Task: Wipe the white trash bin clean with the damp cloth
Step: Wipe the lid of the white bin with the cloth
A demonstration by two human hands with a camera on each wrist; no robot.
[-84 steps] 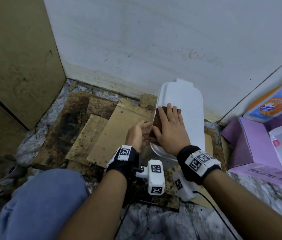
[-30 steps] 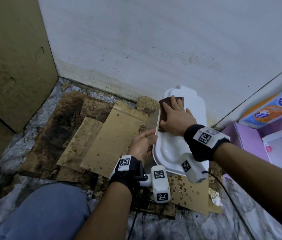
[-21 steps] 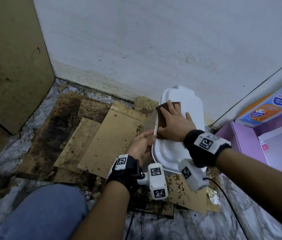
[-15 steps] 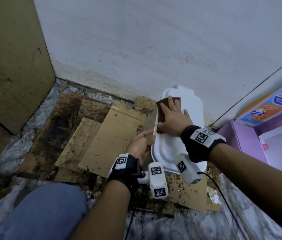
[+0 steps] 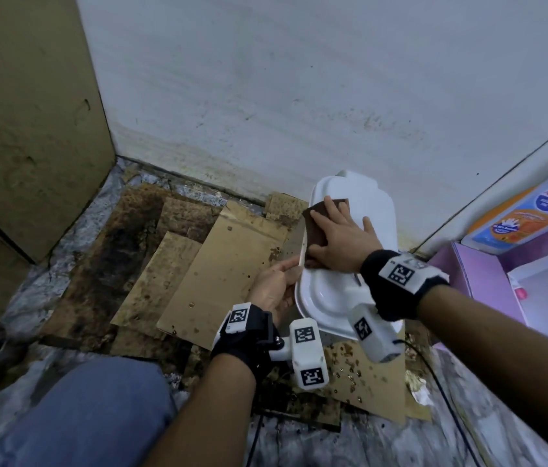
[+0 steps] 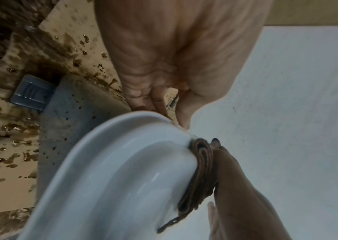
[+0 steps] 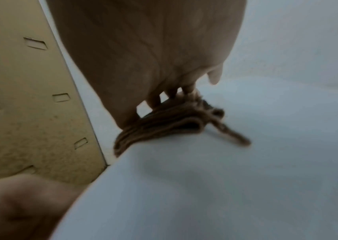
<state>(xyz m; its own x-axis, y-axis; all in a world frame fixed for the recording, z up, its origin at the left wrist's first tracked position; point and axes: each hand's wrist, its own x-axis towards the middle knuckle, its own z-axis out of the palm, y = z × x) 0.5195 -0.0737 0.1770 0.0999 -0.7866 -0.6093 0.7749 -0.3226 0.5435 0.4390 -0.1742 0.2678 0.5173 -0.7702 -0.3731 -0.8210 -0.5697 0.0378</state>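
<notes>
The white trash bin [image 5: 363, 210] stands in the corner by the wall, its glossy lid facing up. A folded brown cloth [image 5: 316, 227] lies on the lid's left edge. My right hand [image 5: 336, 237] presses it down with flat fingers, thumb at the cloth's near side. In the right wrist view the cloth [image 7: 164, 126] is bunched under the fingertips on the bin [image 7: 225, 178]. My left hand [image 5: 276, 288] grips the bin's left rim. The left wrist view shows its fingers [image 6: 143, 100] tucked behind the rim [image 6: 112, 129], with the cloth [image 6: 201, 170] just beyond.
Wet, stained cardboard sheets [image 5: 218, 264] cover the floor left of and under the bin. A tall brown board [image 5: 23, 112] stands at the left, and the white wall [image 5: 299, 79] is behind. A purple box [image 5: 488, 281] sits close at the right. My knee [image 5: 74, 416] is at the lower left.
My right hand has rubbed the cloth back and forth along the lid's left edge, and it now sits slightly nearer to me. The left hand has kept its hold on the rim.
</notes>
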